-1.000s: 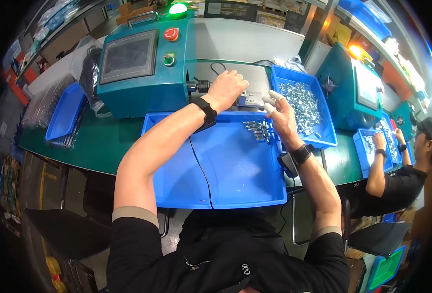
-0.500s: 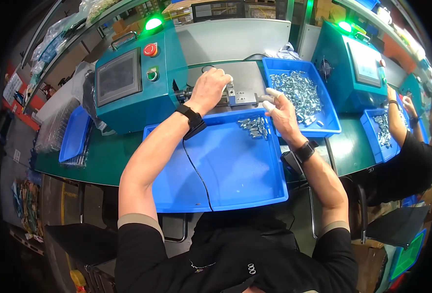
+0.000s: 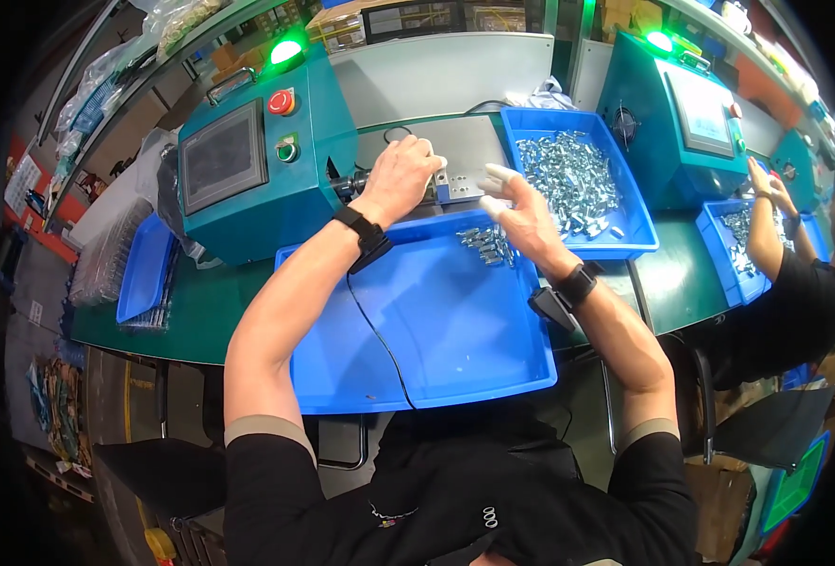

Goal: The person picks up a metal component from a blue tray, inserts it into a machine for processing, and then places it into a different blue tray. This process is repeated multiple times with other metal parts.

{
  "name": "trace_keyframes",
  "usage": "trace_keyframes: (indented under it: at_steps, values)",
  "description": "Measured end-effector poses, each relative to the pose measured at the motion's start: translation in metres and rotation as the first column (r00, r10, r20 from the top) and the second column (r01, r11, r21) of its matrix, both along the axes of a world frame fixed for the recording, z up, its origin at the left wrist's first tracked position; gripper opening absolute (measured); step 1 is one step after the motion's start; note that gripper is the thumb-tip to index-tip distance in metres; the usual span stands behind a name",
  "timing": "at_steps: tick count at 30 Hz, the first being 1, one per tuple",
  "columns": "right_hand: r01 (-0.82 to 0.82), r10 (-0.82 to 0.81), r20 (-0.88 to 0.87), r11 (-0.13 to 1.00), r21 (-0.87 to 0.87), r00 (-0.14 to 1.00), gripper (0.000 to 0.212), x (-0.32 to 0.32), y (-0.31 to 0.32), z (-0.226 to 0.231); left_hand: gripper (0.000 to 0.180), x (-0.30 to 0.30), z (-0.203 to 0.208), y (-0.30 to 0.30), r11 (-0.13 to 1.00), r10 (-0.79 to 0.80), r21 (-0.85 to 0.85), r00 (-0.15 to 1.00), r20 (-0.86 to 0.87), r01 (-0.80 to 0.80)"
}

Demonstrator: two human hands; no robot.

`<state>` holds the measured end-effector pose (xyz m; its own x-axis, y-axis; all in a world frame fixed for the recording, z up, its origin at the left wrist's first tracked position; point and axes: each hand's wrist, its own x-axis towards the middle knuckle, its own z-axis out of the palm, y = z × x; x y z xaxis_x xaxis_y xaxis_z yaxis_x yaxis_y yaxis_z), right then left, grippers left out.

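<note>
My left hand point(image 3: 400, 179) is closed at the left part of a metal clamping fixture point(image 3: 457, 186); its curled fingers hide what they grip. The fixture has a flat block with small holes and joins a dark spindle point(image 3: 349, 184) on a teal machine point(image 3: 257, 165). My right hand point(image 3: 529, 222), with white finger covers, is at the block's right end, its fingers stretched toward it and apart. Nothing shows between them, though they cover that end. Below, a blue tray point(image 3: 417, 330) holds a small cluster of shiny metal parts point(image 3: 486, 245) in its far right corner.
Right of the fixture, a deep blue bin point(image 3: 642, 236) holds many loose metal parts point(image 3: 568, 179). A second teal machine point(image 3: 658, 132) stands beyond it. A co-worker's arms point(image 3: 767, 222) reach over another blue bin point(image 3: 743, 292) at right. A black cord point(image 3: 380, 335) crosses my tray.
My right hand has moved left, closer to the block, and its fingers now cover the grey rod-like end seen before. My left hand stays at the fixture. The view has shifted slightly.
</note>
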<state>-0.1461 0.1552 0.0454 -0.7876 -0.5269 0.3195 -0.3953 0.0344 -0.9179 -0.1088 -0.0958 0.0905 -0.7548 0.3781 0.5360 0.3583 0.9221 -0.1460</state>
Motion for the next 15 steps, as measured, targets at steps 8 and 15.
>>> trace_keyframes:
  at_steps: [8, 15]
  values:
    - [-0.240, 0.240, 0.182, 0.970, -0.022, 0.954, 0.068, 0.006, -0.052, 0.016, 0.023, 0.100, 0.025, -0.013, 0.978, -0.027, 0.202, 0.996, -0.084, 0.044]
    - [-0.334, 0.341, 0.257, 0.940, -0.074, 0.904, 0.067, 0.002, -0.060, 0.019, 0.023, 0.168, 0.011, -0.022, 0.968, 0.034, 0.243, 0.994, 0.108, -0.060]
